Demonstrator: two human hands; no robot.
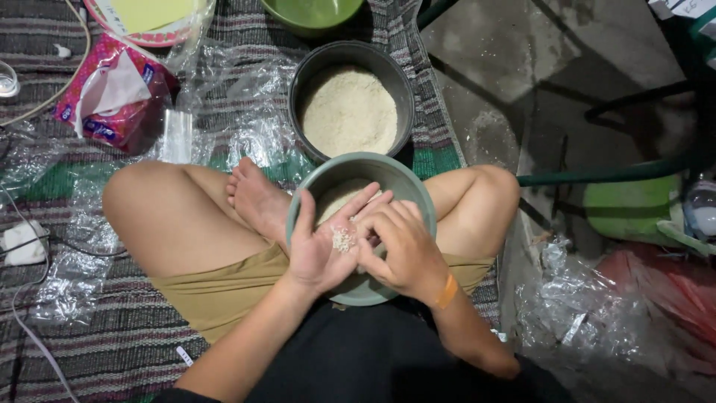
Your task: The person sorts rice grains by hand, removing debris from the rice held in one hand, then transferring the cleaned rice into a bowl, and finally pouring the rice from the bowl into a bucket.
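Sat cross-legged on a striped mat, grey-green bowl of pale grain resting in the lap. Left hand cupped open over it, cradling a small heap of grains; right hand loosely curled, fingertips picking at the heap. Beyond, dark pot filled with pale grain; green bowl further off.

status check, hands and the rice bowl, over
Left hand open, palm up, small pile of rice grains on it. Right hand picking at them. Both over grey-green bowl on lap. Nothing blocking.
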